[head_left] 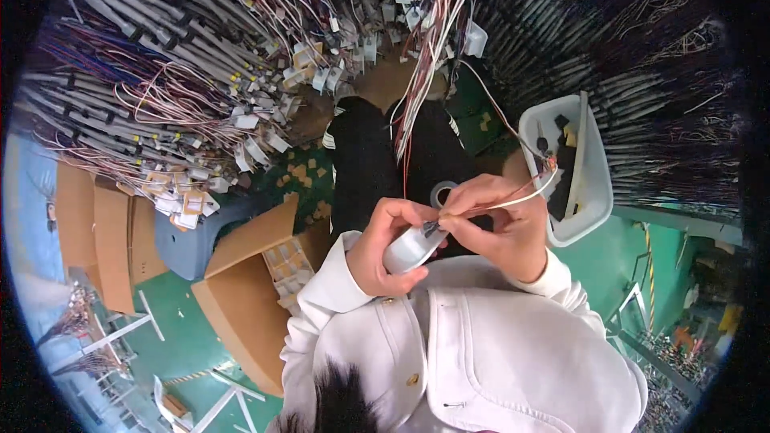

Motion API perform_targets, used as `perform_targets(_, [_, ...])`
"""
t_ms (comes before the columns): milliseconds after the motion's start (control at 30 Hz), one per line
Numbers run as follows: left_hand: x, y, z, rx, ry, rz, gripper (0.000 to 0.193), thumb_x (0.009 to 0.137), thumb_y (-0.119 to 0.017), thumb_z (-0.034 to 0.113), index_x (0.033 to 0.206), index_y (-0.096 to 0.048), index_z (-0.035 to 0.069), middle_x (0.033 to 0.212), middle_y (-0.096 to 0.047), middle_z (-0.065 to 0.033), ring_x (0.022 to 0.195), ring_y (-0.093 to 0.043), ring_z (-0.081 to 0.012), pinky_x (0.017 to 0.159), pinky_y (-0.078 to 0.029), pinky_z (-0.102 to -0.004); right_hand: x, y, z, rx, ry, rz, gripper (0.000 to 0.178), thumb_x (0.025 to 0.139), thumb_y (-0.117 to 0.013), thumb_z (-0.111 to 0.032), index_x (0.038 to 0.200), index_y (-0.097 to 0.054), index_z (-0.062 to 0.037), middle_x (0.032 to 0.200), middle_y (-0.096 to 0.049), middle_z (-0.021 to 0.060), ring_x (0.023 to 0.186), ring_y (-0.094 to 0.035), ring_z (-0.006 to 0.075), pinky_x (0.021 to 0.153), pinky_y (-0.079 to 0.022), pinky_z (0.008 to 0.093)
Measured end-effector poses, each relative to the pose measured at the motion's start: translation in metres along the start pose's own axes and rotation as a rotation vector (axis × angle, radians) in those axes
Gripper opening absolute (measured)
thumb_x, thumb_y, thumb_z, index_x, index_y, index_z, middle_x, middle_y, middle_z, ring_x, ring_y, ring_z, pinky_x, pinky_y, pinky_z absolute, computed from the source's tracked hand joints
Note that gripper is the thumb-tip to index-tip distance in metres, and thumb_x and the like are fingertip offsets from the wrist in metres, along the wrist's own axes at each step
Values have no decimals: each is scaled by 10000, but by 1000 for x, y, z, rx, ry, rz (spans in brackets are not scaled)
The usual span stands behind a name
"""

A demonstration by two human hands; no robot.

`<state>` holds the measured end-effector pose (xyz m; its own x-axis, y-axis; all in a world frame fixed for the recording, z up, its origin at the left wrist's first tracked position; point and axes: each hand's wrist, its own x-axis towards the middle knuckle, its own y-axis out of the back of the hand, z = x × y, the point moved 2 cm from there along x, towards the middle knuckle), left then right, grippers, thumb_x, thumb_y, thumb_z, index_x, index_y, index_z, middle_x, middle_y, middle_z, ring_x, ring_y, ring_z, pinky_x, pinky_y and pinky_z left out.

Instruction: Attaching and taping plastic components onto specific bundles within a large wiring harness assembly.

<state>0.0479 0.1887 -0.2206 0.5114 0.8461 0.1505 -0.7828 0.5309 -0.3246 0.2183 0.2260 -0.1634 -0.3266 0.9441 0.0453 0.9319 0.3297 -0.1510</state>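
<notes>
Over my lap, my left hand [375, 250] is closed round a smooth light-grey rounded housing [411, 250]. A small dark piece [431, 228] sits at the housing's upper edge, touching the fingertips of both hands. My right hand [505, 228] is closed in a pinch on thin red and white wires [517, 202], right beside that dark piece. How the wires meet it is hidden by the fingers. Those wires run out past the right hand to a small reddish end. Just above the fingers shows a grey ring [440, 192], partly covered by the right hand.
Bundled wire harnesses [184, 24] with white connectors crowd the far left, and more dark bundles [609, 56] the far right. A white bin [597, 184] with small parts stands at the right. Cardboard box [233, 297] and blue-grey stool [180, 244] are at left. Loose wires [425, 72] hang ahead.
</notes>
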Motion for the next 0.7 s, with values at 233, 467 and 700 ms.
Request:
perform_targets(233, [3,0,-2,-60,68,6,529,717,-620,-6,1107,-272,79,1177,-440,-171,996,-538,-211,883,-451,-360,6,9,0,-72,62,-101,157,686,-679,127,808,-623,46,860,-618,135,764,-635,174,693,-532,245])
perform_targets(467, [3,8,-2,-47,26,-2,525,717,-635,-21,1107,-298,76,1191,-440,-185,1021,-531,-226,912,-429,-377,14,13,5,-261,304,-246,145,711,-673,78,817,-625,-9,786,-634,94,722,-618,196,632,-489,280])
perform_targets(700, [10,12,5,471,-163,47,566,676,-728,25,1086,-341,76,1180,-502,-247,1004,-584,-318,841,-475,-371,20,11,8,-352,157,-207,160,705,-659,73,825,-626,-27,790,-611,75,737,-616,168,647,-495,259])
